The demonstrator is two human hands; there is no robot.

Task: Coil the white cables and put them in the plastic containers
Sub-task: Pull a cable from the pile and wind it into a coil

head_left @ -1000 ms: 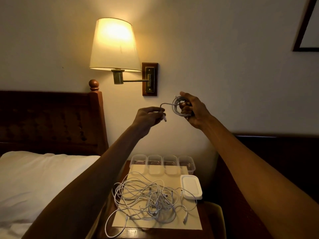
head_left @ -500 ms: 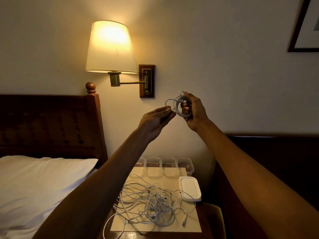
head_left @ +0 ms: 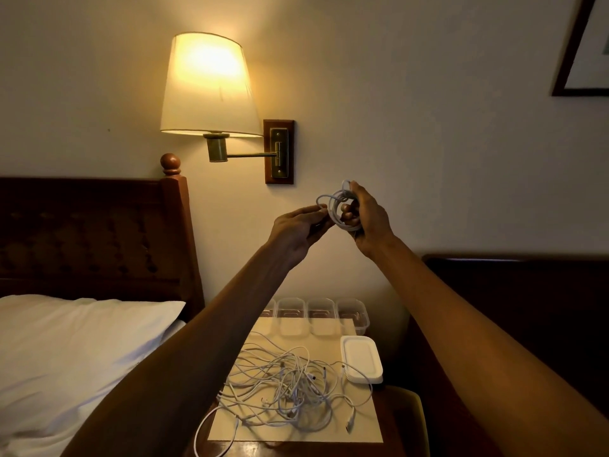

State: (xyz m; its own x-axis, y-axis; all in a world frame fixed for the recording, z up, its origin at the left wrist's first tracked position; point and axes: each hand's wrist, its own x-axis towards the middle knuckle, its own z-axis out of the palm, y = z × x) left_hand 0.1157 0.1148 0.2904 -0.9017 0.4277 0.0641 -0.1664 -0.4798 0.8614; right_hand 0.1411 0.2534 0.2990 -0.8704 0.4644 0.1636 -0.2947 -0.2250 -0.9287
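Nightstand point(head_left: 379, 448): tangled cables point(head_left: 290, 387), stacked lids point(head_left: 362, 359)

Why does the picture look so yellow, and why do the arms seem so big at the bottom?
Head view: the lit wall lamp is the only light seen, tinting the wall warm and leaving the headboard dark. The wide-angle lens swells the forearms near the edges, while the left hand, right hand and coiled cable look small but sharp.

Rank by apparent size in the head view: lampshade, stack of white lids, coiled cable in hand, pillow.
1. pillow, nearest the camera, which inflates it
2. lampshade
3. stack of white lids
4. coiled cable, close to the lids; unsure
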